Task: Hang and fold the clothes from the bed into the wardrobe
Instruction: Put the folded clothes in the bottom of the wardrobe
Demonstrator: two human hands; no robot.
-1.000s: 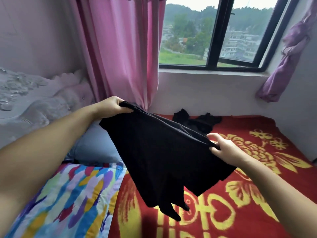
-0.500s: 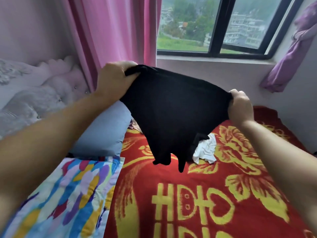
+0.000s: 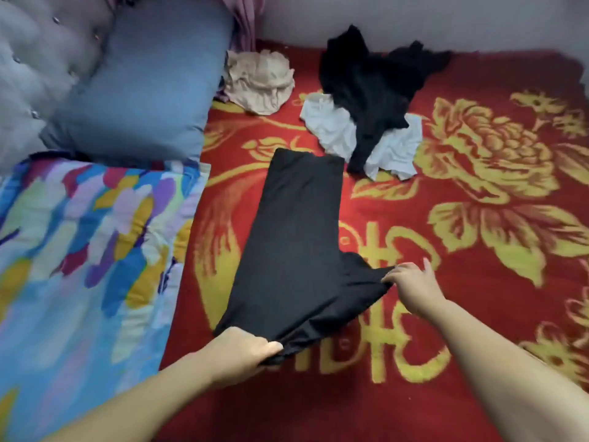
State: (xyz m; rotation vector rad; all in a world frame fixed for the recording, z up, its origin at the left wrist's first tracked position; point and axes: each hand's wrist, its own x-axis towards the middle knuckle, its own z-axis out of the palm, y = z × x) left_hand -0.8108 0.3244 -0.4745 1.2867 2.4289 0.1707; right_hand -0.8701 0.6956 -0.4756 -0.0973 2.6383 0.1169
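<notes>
A long black garment (image 3: 293,244) lies spread lengthwise on the red and gold blanket (image 3: 462,218), its far end pointing toward the wall. My left hand (image 3: 237,354) grips its near left corner. My right hand (image 3: 411,283) pinches its near right corner, pulling the cloth a little taut. Farther back lie a crumpled black garment (image 3: 373,87), a white garment (image 3: 338,129) partly under it, and a beige garment (image 3: 259,81) near the pillow.
A blue-grey pillow (image 3: 143,87) leans against the padded grey headboard (image 3: 35,68) at the back left. A folded multicoloured quilt (image 3: 76,250) covers the left side of the bed. A pale wall (image 3: 414,20) runs along the far edge.
The black garment was held up in the air between both hands; now it is laid flat on the blanket. My view has dropped from the window to the bed.
</notes>
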